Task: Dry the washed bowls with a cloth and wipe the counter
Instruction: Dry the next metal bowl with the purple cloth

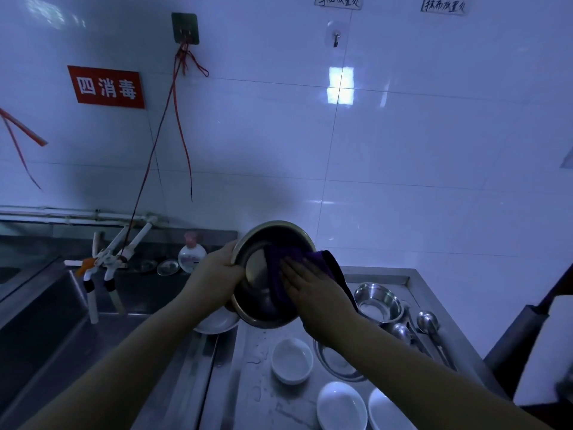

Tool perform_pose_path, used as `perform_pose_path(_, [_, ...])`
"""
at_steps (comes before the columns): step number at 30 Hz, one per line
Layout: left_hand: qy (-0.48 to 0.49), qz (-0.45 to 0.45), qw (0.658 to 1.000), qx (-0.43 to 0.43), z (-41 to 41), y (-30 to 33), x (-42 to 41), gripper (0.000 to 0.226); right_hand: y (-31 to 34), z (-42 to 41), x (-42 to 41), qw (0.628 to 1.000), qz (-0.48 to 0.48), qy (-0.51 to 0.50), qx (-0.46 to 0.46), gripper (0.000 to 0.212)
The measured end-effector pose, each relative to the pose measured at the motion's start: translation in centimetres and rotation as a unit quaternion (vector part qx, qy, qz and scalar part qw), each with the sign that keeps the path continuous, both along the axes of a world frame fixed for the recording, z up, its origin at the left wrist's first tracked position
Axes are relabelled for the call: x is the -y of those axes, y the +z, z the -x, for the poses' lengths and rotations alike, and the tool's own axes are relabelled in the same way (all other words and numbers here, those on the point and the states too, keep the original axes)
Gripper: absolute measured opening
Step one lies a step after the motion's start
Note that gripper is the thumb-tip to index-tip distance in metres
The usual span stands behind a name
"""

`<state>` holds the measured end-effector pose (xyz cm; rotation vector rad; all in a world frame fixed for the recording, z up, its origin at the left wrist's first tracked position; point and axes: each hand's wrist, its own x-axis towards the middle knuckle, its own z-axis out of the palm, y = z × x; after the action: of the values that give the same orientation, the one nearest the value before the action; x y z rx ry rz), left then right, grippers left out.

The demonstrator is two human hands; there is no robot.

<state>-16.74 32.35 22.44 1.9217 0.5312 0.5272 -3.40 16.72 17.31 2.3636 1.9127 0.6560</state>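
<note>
A large steel bowl (pixel 257 274) is held tilted above the counter, its opening facing me. My left hand (pixel 217 268) grips its left rim. My right hand (pixel 313 290) presses a purple cloth (pixel 285 259) flat against the bowl's inside, fingers straight. Part of the cloth (pixel 336 271) hangs over the right rim. On the wet steel counter (pixel 254 383) below lie three white bowls (pixel 291 360) (pixel 341 405) (pixel 384 411). A small steel bowl (pixel 378 301) stands to the right, and a shallow steel dish (pixel 335 364) shows under my right forearm.
A sink (pixel 46 321) with white taps (pixel 108 262) lies to the left. A white plate (pixel 217 322) sits under the held bowl at the sink edge. A soap bottle (pixel 191 254) stands at the back. Ladles (pixel 428 324) lie at the counter's right side.
</note>
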Motion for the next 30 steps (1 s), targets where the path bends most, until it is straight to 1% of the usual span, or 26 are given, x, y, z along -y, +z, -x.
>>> perform_pose_path(2, [0.013,0.036,0.999,0.01,-0.2,-0.2,0.3,0.04,-0.6,0.8,0.6,1.0,-0.022,-0.002,-0.018,0.072])
perform_pose_path(4, [0.015,0.067,0.997,0.019,-0.5,-0.6,0.8,0.036,-1.5,1.9,1.0,0.995,-0.071,0.011,-0.066,0.068])
perform_pose_path(7, [0.017,0.111,0.993,0.02,-1.2,-1.0,1.5,0.038,-2.7,4.0,0.8,0.974,-0.166,0.052,-0.143,0.049])
perform_pose_path(9, [0.008,0.136,0.991,0.001,-1.3,-1.1,1.5,0.035,-2.8,4.3,0.9,0.967,-0.187,0.071,-0.157,0.039])
perform_pose_path(11, [-0.009,0.135,0.991,-0.021,-1.1,-1.0,0.8,0.033,-2.7,3.3,1.4,0.976,-0.164,0.1,-0.104,0.032])
perform_pose_path(13, [-0.022,0.106,0.993,-0.051,-0.9,-0.7,-0.3,0.035,-2.4,1.8,2.2,0.98,-0.136,0.145,-0.017,0.02])
perform_pose_path(14, [-0.029,0.094,0.993,-0.066,-0.8,-0.4,-0.9,0.037,-2.2,1.0,2.6,0.976,-0.135,0.168,0.023,0.015])
perform_pose_path(16, [-0.046,0.08,0.991,-0.098,-0.7,-0.1,-2.0,0.037,-1.6,-0.4,3.1,0.963,-0.152,0.209,0.077,0.013])
perform_pose_path(19, [-0.052,0.082,0.989,-0.115,-0.9,0.0,-2.7,0.033,-0.5,-1.4,3.1,0.948,-0.195,0.234,0.092,0.019])
perform_pose_path(21, [-0.057,0.09,0.99,-0.096,-1.0,-0.3,-2.9,0.03,0.3,-1.6,3.0,0.953,-0.188,0.225,0.079,0.016])
perform_pose_path(22, [-0.057,0.068,0.992,-0.09,-1.0,-0.4,-2.9,0.032,0.7,-1.7,2.9,0.959,-0.171,0.216,0.065,0.011])
perform_pose_path(23, [-0.044,0.006,0.994,-0.098,-0.9,-0.4,-2.7,0.039,1.1,-1.9,3.0,0.966,-0.153,0.204,0.049,0.006])
perform_pose_path(24, [-0.008,-0.105,0.987,-0.124,-0.6,-0.4,-2.5,0.054,1.5,-2.1,3.1,0.973,-0.135,0.186,0.029,0.008])
perform_pose_path(25, [0.035,-0.246,0.958,-0.145,-0.5,-0.6,-2.2,0.064,1.8,-2.3,3.1,0.978,-0.118,0.17,0.01,0.014])
perform_pose_path(26, [0.054,-0.372,0.916,-0.141,-0.2,-0.8,-1.6,0.067,2.0,-2.5,3.2,0.982,-0.104,0.155,-0.006,0.018])
perform_pose_path(27, [0.035,-0.449,0.884,-0.125,0.1,-0.8,-0.8,0.063,2.1,-2.6,3.2,0.985,-0.094,0.146,-0.018,0.021])
perform_pose_path(28, [-0.01,-0.49,0.863,-0.118,0.3,-0.9,0.1,0.057,2.3,-2.6,3.2,0.986,-0.087,0.139,-0.028,0.022])
perform_pose_path(30, [-0.105,-0.532,0.831,-0.123,0.4,-1.5,1.6,0.044,2.4,-2.4,3.0,0.987,-0.081,0.129,-0.058,0.023])
